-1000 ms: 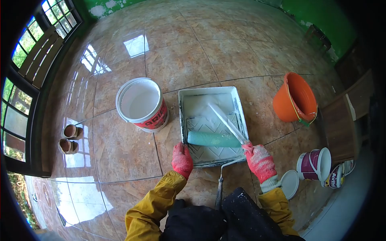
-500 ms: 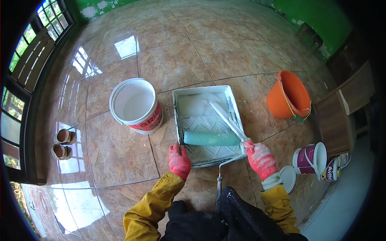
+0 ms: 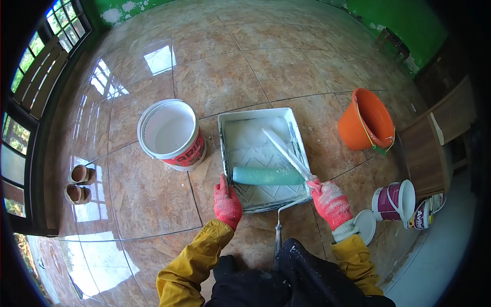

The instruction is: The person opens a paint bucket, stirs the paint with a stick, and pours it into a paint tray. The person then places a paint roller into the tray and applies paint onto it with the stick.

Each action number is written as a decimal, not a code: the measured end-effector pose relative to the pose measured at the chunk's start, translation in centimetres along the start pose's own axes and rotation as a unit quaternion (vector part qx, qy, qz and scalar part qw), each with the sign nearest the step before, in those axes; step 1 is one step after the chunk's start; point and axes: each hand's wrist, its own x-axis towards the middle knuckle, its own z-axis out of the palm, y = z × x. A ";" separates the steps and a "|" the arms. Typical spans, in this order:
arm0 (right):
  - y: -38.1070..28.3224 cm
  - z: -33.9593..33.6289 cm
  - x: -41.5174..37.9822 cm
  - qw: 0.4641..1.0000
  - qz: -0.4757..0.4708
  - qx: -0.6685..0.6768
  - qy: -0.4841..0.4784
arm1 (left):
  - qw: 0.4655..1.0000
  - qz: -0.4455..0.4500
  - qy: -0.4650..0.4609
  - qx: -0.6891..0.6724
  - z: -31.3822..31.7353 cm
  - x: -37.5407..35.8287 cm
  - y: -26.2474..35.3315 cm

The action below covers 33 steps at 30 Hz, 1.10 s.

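Note:
A white paint tray (image 3: 298, 128) lies on the tiled floor, with pale liquid in its far part. Across its ridged near part rests a teal roller (image 3: 268, 176), its wire handle reaching back over the near rim. My right hand (image 3: 332, 203), in a red glove, is closed around the end of a white stick (image 3: 286, 152) whose far tip is in the liquid. My left hand (image 3: 226, 203), gloved too, is at the tray's near left edge, with a finger stretched out along the rim. Left of the tray stands a white bucket (image 3: 192, 153) with a red label.
An orange bucket (image 3: 353, 125) is tilted at the right. Beyond it are a purple-and-white tub (image 3: 386, 203), a white lid (image 3: 365, 227) and wooden furniture (image 3: 424, 158). Brown shoes (image 3: 77, 194) lie at the left near the windows.
The fingers of my left hand have straightened a little at the tray's edge. The white stick's far tip has shifted slightly to the left, with my right hand still around its near end.

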 end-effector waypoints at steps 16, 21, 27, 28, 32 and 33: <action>-0.9 -0.2 0.9 0.998 0.014 0.036 -0.050 | 1.000 -0.012 -0.010 -0.006 -0.2 0.0 0.2; 0.1 1.1 -0.2 0.993 -0.077 0.083 -0.028 | 1.000 -0.002 -0.011 0.012 -0.5 0.0 0.5; 1.5 -1.6 0.2 0.875 0.196 0.387 -0.215 | 1.000 -0.007 -0.009 -0.007 -0.3 0.0 0.3; 1.6 -1.2 0.2 0.820 0.205 0.492 -0.210 | 1.000 -0.006 -0.009 -0.007 -0.2 0.1 0.4; 1.7 1.1 0.9 0.773 0.215 0.568 -0.183 | 1.000 -0.003 -0.009 0.006 -0.4 0.1 0.2; 1.4 1.0 1.1 0.773 0.216 0.568 -0.184 | 1.000 -0.001 -0.008 0.005 -0.3 0.1 0.2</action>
